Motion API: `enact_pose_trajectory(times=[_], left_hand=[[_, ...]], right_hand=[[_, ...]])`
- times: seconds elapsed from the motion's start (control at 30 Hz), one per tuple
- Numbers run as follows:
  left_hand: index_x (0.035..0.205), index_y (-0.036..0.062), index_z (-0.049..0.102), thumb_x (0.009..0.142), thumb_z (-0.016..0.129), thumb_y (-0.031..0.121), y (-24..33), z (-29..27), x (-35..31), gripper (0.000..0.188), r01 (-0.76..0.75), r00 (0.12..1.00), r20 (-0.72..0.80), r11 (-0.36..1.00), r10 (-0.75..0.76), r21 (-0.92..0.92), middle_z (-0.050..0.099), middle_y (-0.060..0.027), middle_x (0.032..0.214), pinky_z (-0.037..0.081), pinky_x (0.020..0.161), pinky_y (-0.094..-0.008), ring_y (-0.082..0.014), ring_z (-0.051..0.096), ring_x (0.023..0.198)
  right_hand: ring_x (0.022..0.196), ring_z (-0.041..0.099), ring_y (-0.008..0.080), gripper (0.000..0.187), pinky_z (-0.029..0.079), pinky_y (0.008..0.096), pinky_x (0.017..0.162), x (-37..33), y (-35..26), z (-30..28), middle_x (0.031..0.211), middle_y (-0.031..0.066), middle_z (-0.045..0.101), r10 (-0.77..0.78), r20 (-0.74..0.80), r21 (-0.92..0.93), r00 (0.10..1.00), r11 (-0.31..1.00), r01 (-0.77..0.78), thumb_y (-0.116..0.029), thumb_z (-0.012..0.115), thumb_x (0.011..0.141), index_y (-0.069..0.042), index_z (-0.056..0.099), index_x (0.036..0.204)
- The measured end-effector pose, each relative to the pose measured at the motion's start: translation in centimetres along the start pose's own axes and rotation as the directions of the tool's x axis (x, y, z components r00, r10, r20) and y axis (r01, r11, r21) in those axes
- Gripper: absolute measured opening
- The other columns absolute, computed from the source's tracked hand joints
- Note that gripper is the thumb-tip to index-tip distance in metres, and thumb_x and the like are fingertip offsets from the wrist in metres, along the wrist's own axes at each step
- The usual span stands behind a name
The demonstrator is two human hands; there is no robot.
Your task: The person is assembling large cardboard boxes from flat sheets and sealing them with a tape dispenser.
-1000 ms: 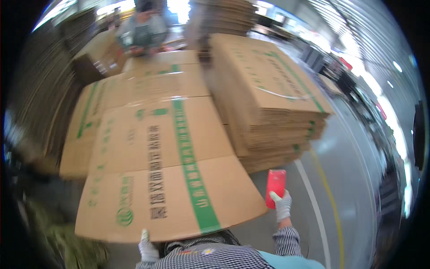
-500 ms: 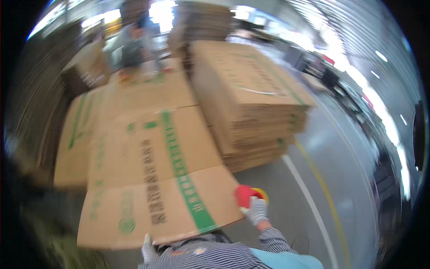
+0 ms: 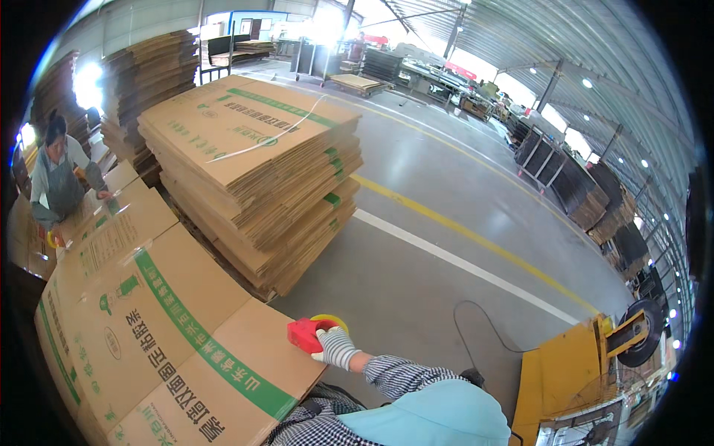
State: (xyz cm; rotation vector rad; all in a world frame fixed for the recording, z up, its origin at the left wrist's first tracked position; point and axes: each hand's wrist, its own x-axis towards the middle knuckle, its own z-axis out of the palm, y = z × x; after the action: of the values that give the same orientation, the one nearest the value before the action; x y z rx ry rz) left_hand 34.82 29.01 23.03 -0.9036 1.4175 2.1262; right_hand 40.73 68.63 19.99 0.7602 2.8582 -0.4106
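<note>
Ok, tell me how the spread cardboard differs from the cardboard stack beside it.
The spread cardboard shows one broad, creased face; the cardboard stack shows many layered edges.
A pale strap lies on the cardboard stack; none shows on the spread cardboard.
The right hand, holding a red tape dispenser, is near the spread cardboard; the cardboard stack stands farther off.
Both are brown with green bands and dark print.

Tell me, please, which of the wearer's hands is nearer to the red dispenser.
Right. The right hand holds the red dispenser. The left hand is out of view, so its exact place cannot be told.
</note>
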Motion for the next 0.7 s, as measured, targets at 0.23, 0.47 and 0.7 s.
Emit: enact_pose_trajectory(times=[0.23, 0.47, 0.7], left_hand=[[0.142, 0.0087, 0.047, 0.096, 0.053, 0.050, 1.6, -1.2, 0.1, 0.062, -0.011, 1.000, -0.021, 1.000, 0.012, 0.018, 0.052, -0.0169, 0.139, 0.046, 0.101, -0.0445, -0.0308, 0.054, 0.121], [0.145, 0.0091, 0.044, 0.096, 0.054, 0.052, 7.3, -4.7, 0.4, 0.066, -0.300, 0.948, -0.071, 0.947, 0.309, 0.117, 0.050, -0.0185, 0.141, 0.045, 0.102, -0.0445, -0.0317, 0.054, 0.121], [0.137, 0.0041, 0.051, 0.105, 0.040, 0.040, 17.0, -9.4, 32.6, 0.050, -0.543, 0.782, 0.142, 0.776, 0.606, -0.320, 0.054, -0.0106, 0.140, 0.035, 0.112, -0.0331, -0.0231, 0.051, 0.126]], right_hand=[[0.097, 0.065, 0.0408, 0.069, 0.051, 0.0460, 0.089, 1.3, -1.7, 1.5, 0.099, 0.0275, 0.067, 0.034, 0.111, -0.041, 0.993, 0.999, -0.029, -0.049, 0.073, 0.072, 0.003, 0.059, 0.115], [0.081, 0.067, 0.0421, 0.060, 0.055, 0.0480, 0.077, 5.1, -6.3, 0.9, 0.087, 0.0278, 0.067, -0.175, -0.042, 0.022, 0.984, 0.984, 0.176, -0.046, 0.078, 0.067, 0.003, 0.062, 0.099], [0.079, 0.066, 0.0406, 0.062, 0.054, 0.0464, 0.072, 16.4, -12.6, -1.1, 0.085, 0.0231, 0.067, -0.229, -0.115, 0.137, 0.967, 0.960, 0.244, -0.041, 0.085, 0.062, 0.001, 0.059, 0.099]])
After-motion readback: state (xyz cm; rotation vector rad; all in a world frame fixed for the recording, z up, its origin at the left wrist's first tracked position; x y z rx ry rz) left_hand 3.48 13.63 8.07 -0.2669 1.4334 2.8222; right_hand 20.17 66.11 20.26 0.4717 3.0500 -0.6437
